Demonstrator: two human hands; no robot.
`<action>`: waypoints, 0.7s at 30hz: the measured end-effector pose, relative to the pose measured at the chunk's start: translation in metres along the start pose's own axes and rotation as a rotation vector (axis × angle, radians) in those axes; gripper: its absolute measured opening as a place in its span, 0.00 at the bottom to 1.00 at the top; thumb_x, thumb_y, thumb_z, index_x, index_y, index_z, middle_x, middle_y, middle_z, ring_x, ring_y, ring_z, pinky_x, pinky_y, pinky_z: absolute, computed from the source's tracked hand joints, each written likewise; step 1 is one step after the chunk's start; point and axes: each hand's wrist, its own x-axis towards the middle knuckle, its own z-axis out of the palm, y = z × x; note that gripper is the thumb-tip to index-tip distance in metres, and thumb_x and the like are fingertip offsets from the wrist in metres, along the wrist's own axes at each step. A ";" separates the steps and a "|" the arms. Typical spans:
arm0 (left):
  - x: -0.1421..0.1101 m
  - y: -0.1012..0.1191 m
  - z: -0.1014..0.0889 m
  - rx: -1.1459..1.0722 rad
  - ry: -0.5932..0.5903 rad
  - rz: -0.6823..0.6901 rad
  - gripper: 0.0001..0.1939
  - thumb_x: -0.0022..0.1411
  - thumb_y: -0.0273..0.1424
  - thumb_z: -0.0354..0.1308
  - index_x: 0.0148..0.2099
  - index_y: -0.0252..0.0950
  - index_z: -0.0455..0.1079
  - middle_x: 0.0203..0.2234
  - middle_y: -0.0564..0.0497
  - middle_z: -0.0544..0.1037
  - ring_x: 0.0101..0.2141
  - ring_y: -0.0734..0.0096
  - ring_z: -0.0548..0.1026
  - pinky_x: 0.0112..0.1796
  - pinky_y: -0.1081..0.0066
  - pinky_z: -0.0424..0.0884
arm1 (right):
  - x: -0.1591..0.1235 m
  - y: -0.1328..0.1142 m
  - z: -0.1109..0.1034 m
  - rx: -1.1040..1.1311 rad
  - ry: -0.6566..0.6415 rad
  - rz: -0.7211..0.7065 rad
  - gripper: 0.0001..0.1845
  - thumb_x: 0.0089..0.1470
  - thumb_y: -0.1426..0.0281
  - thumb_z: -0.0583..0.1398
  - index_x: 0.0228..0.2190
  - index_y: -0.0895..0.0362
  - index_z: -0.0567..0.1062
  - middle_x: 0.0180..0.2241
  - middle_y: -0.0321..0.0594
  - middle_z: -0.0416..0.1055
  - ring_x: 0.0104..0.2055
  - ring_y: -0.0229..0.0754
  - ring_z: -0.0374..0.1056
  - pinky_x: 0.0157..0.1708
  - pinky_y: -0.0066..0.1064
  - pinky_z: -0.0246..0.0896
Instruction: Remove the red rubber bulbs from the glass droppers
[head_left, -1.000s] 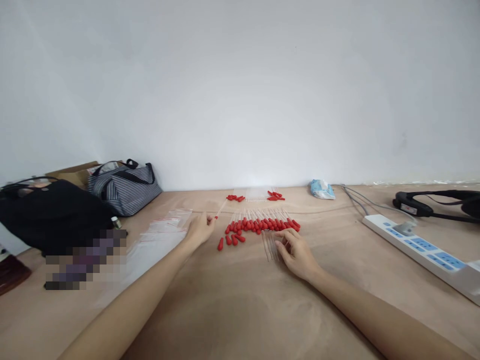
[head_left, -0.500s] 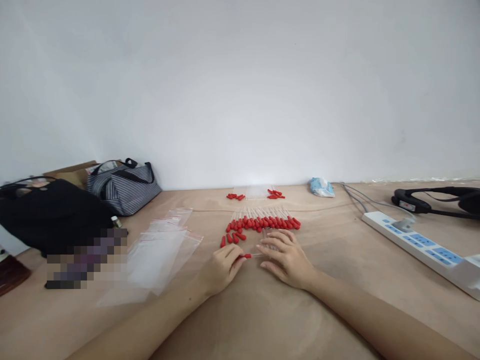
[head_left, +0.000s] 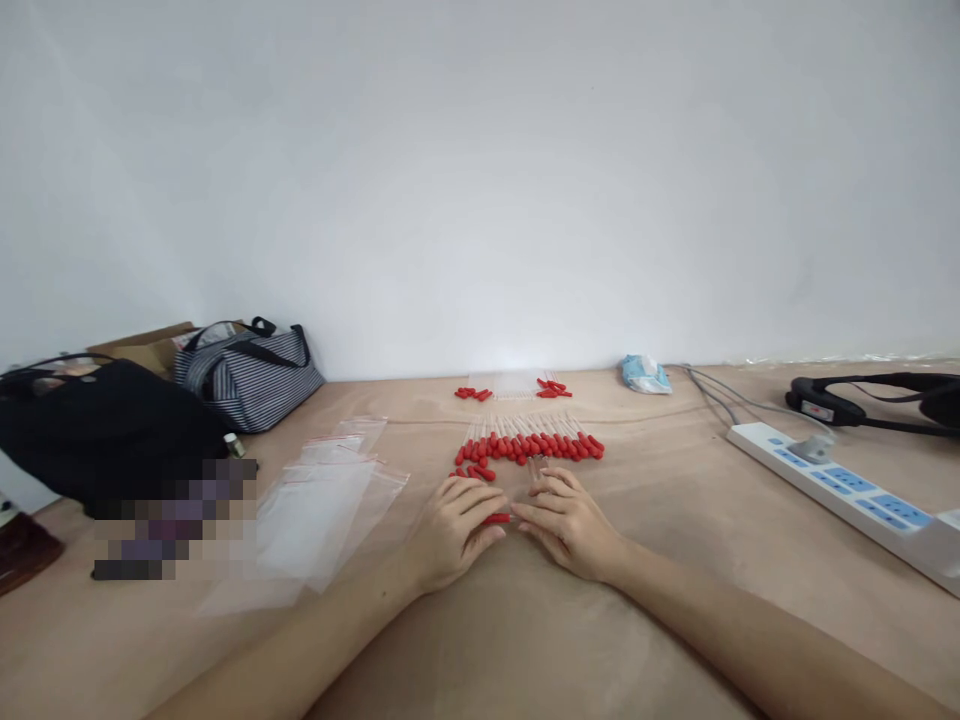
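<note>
My left hand (head_left: 456, 535) is closed on a red rubber dropper bulb (head_left: 496, 518), which lies sideways between thumb and fingers. Facing it, my right hand (head_left: 568, 522) pinches a thin glass dropper tube, mostly covered by the fingers, its end at the bulb's mouth. More clear glass tubes (head_left: 535, 467) show just beyond the right fingertips. A few loose red bulbs (head_left: 482, 473) lie past the left hand, partly hidden by it. Farther off, a row of glass droppers (head_left: 525, 447) with red bulbs points toward the wall.
Clear zip bags (head_left: 319, 515) are spread at left, by a black bag (head_left: 105, 425) and a striped bag (head_left: 259, 375). Behind the row are more red bulbs (head_left: 553, 388). On the right sit a blue mask (head_left: 645, 374), a power strip (head_left: 840, 490) and a black headset (head_left: 825, 403).
My hands have come closer together, so less of the glass tube shows between them. The left fingers have stretched forward over the bulb and now cover some of the loose bulbs.
</note>
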 end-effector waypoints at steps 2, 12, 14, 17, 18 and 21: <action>0.000 -0.002 0.002 0.009 -0.002 0.053 0.10 0.60 0.32 0.49 0.42 0.38 0.69 0.37 0.48 0.76 0.42 0.66 0.71 0.46 0.61 0.64 | 0.000 -0.001 -0.001 -0.003 0.000 -0.007 0.13 0.55 0.70 0.52 0.40 0.52 0.71 0.30 0.39 0.73 0.38 0.39 0.64 0.47 0.42 0.54; -0.003 -0.001 0.004 0.031 0.085 0.133 0.08 0.60 0.28 0.49 0.33 0.37 0.70 0.30 0.53 0.78 0.38 0.68 0.73 0.48 0.60 0.60 | -0.003 -0.002 -0.006 -0.006 -0.005 -0.075 0.13 0.54 0.73 0.51 0.40 0.53 0.71 0.27 0.37 0.72 0.36 0.39 0.62 0.47 0.43 0.51; -0.004 0.000 0.002 0.048 0.078 0.141 0.08 0.60 0.28 0.49 0.32 0.38 0.70 0.29 0.54 0.78 0.37 0.68 0.74 0.48 0.59 0.59 | -0.003 -0.003 -0.007 -0.015 -0.011 -0.078 0.12 0.54 0.73 0.51 0.39 0.53 0.71 0.25 0.36 0.72 0.35 0.39 0.62 0.46 0.42 0.52; -0.004 0.001 -0.001 0.064 0.058 0.143 0.09 0.60 0.28 0.49 0.32 0.38 0.70 0.29 0.54 0.78 0.37 0.68 0.73 0.48 0.59 0.58 | -0.003 -0.004 -0.008 -0.029 -0.014 -0.086 0.12 0.54 0.73 0.51 0.37 0.54 0.71 0.23 0.36 0.71 0.33 0.39 0.61 0.44 0.41 0.53; -0.004 0.002 -0.001 0.066 0.051 0.144 0.09 0.60 0.28 0.49 0.32 0.38 0.70 0.29 0.54 0.78 0.37 0.68 0.73 0.48 0.59 0.58 | -0.003 -0.004 -0.008 -0.030 -0.014 -0.088 0.12 0.54 0.73 0.51 0.37 0.54 0.71 0.22 0.37 0.70 0.33 0.39 0.61 0.44 0.41 0.53; -0.004 0.003 -0.002 0.079 0.034 0.148 0.10 0.61 0.27 0.48 0.32 0.38 0.70 0.28 0.54 0.78 0.37 0.69 0.72 0.47 0.60 0.58 | -0.003 -0.005 -0.008 -0.028 -0.008 -0.094 0.12 0.54 0.73 0.51 0.37 0.55 0.71 0.22 0.37 0.70 0.33 0.39 0.61 0.45 0.40 0.53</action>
